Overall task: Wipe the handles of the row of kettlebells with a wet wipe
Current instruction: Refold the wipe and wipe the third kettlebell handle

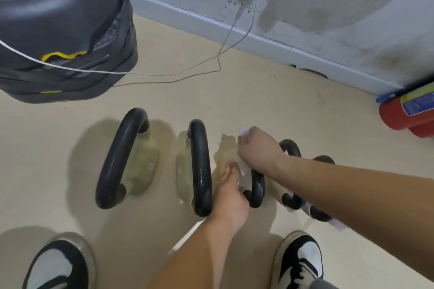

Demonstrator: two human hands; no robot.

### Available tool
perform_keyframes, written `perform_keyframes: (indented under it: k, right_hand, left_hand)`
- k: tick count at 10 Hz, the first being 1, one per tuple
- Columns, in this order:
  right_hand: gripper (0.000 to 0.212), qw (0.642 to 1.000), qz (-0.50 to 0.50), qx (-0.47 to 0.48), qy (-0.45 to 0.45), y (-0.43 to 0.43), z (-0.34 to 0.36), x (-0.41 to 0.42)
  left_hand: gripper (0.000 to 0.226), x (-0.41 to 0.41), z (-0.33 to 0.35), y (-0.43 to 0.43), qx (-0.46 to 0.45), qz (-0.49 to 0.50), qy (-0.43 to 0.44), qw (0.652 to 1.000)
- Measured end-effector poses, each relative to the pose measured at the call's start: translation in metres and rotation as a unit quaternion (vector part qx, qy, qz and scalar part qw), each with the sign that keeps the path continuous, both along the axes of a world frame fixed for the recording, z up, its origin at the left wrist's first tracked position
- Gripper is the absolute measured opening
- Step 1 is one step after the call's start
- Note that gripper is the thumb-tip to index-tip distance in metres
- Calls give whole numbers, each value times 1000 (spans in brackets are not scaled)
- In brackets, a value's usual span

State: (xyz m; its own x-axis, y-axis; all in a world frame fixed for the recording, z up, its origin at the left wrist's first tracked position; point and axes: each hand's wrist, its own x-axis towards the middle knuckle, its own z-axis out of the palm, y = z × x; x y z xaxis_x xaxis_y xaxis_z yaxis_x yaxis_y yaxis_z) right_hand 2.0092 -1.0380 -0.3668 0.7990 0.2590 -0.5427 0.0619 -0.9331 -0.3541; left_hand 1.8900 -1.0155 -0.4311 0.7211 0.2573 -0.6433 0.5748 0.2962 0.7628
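Gripping a wipe [243,132], right hand [258,151] half hides third handle [257,186].

The right hand [258,148] hides most of the wet wipe [244,132] — the third handle [257,185] too; the extinguisher [399,116] is cut off.

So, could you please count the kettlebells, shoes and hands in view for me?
Kettlebells: 5
Shoes: 2
Hands: 2, the left hand and the right hand
Total: 9
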Motion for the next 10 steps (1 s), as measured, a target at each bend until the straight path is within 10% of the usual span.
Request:
perform_keyframes:
  k: [3, 4, 7, 10]
  right_hand:
    - [26, 998, -47, 37, -14, -43, -1, -78]
    - [26, 999, 8, -22, -44, -19, 0, -29]
    - [30, 995, 14, -99, 20, 24, -14, 24]
    - [31, 996, 15, 84, -34, -65, 1, -97]
  left_hand:
    - [45, 2, -10, -13, -59, 90, 9, 994]
    - [43, 4, -2, -9, -256, 205, 2, 945]
    - [61, -2, -15, -7, 65, -10, 13, 998]
    - [57, -12, 3, 0, 6, -32, -26, 999]
